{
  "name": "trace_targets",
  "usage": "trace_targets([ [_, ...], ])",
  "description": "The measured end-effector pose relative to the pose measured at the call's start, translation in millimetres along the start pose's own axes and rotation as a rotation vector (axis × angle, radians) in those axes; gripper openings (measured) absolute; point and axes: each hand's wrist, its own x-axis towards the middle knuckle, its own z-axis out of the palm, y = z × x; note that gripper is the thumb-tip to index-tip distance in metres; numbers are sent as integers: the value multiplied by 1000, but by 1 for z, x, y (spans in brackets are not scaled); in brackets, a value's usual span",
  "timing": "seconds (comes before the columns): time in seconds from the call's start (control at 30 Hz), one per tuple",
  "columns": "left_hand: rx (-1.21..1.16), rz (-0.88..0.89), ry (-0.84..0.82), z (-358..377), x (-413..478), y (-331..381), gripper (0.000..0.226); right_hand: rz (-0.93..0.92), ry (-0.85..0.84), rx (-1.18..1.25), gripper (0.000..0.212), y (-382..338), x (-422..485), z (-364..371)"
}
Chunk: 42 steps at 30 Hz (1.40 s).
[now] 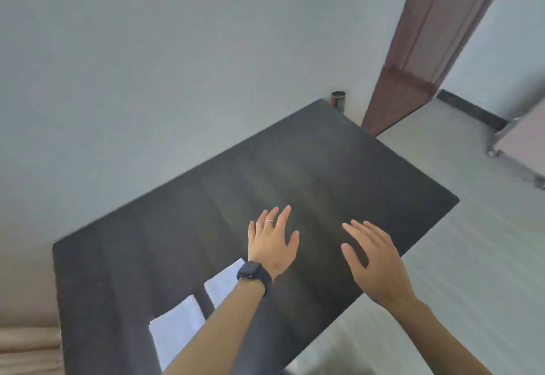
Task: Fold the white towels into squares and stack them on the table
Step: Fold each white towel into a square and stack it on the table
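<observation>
Both hands are out over the dark worktop (pixel 309 162), and neither one has anything in it. The left hand (pixel 272 244), with a dark watch (pixel 252 272) on the wrist and a ring (pixel 269 221) on one finger, has its fingers (pixel 283 218) straight and fanned wide. The right hand (pixel 376 259) mirrors it, fingers (pixel 364 233) spread and flat, palm down. Whether the palms actually touch the surface or float just above it, I cannot tell from this angle. The white towels sit at the near left of the worktop: the nearer towel (pixel 177 327) and the farther towel (pixel 222 284). They lie side by side with a strip of dark top between them, not stacked, both partly covered by the left forearm (pixel 224 324). They look flat and neatly edged, so likely folded already, though how square is hard to judge. These will handle soft, light and floppy, I'd say: lift one by a single corner and the layers will sag open. Best bet is to slide flat fingers under a folded edge, thumb on top, pinching all layers together, or carry it across both palms. Nothing fragile, nothing slippery; the risk is just a fold coming undone on the way to the stack.
</observation>
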Motion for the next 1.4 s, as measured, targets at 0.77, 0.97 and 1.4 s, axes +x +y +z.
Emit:
trace_targets([
  [0.77, -210, 1161, 71, 73, -9, 725, 57, 593, 989, -277, 29, 361, -182, -508],
  [0.97, -308, 1292, -16, 121, -8, 867, 53, 702, 988, -389, 30, 446, -203, -585],
  [1.4, -260, 1478, -154, 233, 12, 1130, 50, 970, 1037, -459, 40, 642, -218, -704],
])
